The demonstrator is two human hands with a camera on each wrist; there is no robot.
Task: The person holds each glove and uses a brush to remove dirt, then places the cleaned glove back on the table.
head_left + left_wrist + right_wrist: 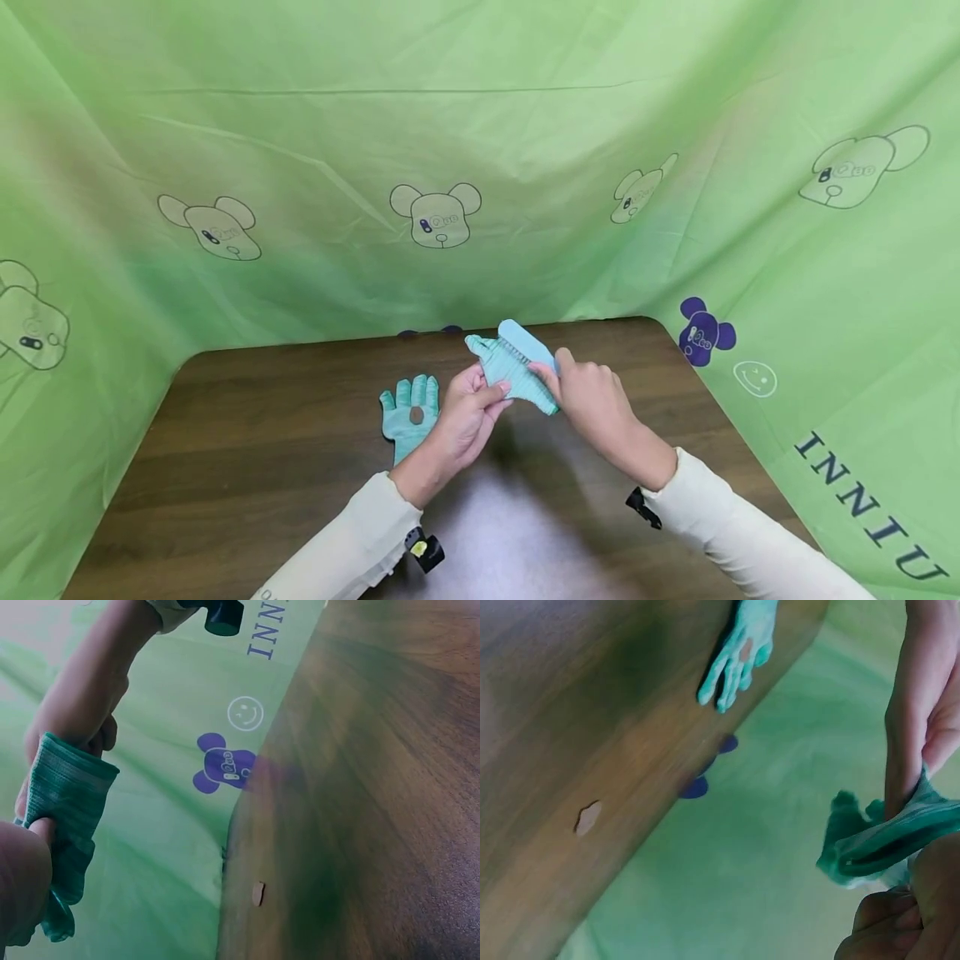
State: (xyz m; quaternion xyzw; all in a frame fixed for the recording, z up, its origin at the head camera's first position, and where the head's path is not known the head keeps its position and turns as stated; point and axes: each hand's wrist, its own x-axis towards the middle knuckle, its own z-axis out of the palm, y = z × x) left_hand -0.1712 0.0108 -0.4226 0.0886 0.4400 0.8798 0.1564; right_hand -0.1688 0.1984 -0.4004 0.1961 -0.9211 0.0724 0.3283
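In the head view a teal knit glove (pixel 517 379) is held above the table. My left hand (pixel 468 417) pinches it between thumb and fingers. My right hand (pixel 596 404) grips what looks like a light-blue brush (pixel 525 340), its row of dark bristles along the glove's edge; the part in the hand is hidden. The left wrist view shows the glove's ribbed cuff (pixel 73 757) upward and its fingers hanging down. From the right wrist, the cuff opening (pixel 900 851) shows above my curled right fingers (pixel 889 919). A second teal glove (pixel 411 425) lies flat, with a brown oval spot on it.
The dark wooden table (pixel 247 433) has rounded far corners. Green fabric (pixel 322 283) with bear prints hangs around its back and sides. A small pale patch (pixel 589 817) shows on the wood near the edge; its kind is unclear. Black wrist straps (pixel 425 550) sit over the sleeves.
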